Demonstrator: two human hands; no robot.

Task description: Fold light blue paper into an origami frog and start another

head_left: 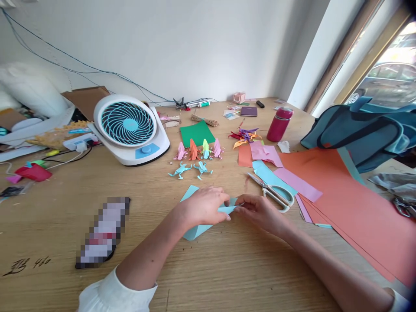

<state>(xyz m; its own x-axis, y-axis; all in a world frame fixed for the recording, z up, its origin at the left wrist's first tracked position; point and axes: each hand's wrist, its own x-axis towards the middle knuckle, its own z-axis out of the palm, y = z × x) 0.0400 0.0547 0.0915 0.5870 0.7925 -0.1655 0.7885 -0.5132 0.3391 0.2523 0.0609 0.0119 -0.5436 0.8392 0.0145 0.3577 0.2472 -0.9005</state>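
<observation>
A light blue sheet of paper point(195, 232) lies partly folded on the wooden table. My left hand point(208, 206) rests over it, thumb and fingers closed around a raised fold and covering its middle. At the right end, my right hand point(258, 212) pinches the paper's folded edge between thumb and fingers. White-handled scissors point(276, 193) lie just beyond my right hand, blades pointing up and left. Past the sheet sit two blue folded-paper frogs point(181, 170) and a row of several folded figures point(193, 149) in pink, orange and green, in front of a green paper square point(197, 133).
A white fan point(130, 125) stands at the back left, and a phone-like pixelated object point(105, 232) lies at left. Blue and pink paper strips point(299, 184) and large orange sheets point(354, 212) cover the right side. Behind are a red bottle point(279, 125) and a teal bag point(354, 130).
</observation>
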